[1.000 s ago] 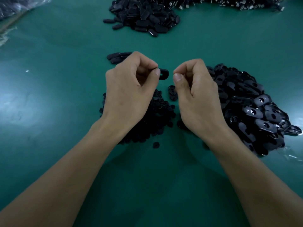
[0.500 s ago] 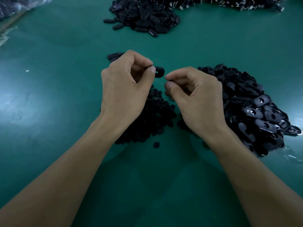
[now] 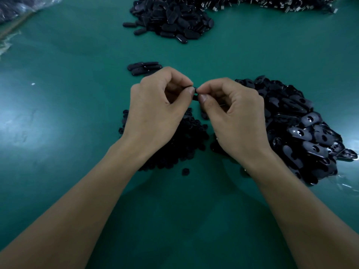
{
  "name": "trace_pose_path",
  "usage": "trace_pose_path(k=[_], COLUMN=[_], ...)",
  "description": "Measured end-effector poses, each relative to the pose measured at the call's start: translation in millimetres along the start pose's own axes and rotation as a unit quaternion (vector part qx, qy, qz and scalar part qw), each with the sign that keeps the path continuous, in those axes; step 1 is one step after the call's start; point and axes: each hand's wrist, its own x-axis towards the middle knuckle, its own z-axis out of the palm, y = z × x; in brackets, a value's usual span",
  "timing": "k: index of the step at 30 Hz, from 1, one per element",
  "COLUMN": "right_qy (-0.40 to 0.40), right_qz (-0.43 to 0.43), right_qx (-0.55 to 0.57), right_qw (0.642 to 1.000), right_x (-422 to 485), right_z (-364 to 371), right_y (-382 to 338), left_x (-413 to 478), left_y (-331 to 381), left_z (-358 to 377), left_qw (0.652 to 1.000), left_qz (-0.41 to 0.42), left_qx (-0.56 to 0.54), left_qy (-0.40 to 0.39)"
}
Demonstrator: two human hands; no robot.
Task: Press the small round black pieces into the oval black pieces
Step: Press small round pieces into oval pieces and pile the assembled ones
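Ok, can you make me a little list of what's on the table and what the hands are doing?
left hand: pinches a black piece
right hand: pinches the same piece, fingertips meeting the left's
piece kind: mostly hidden, cannot tell
under the hands: round pile
right side: oval pile
far side: big far pile
beyond the left hand: few ovals
table: green
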Motion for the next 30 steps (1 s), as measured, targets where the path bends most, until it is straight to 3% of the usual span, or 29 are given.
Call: trace_pose_path(k=[7,16,30], right_qy=[-0.003,-0.013,-0.008], right_qz=[0.012,0.039,0.025], right_qx=[0.017,0.050,0.044], right_qw=[1.000,0.998,0.999], right_x=[-0.5,0.3,-0.1], right_z=[-0.3,1.0,-1.5], right_y=[-0.7,2.6,-0.6], left_x=[0.3,3.0,2.9], left_y=[0.0,-2.1,-3.6], left_z=[-0.5,-3.0,-2.4], left_qw=[1.000,0.999,0.999], left_qz=[-0.001,-0.022,-0.027], left_qx=[-0.012,-0.018,-0.029], left_qy=[-0.013,0.026,0.021])
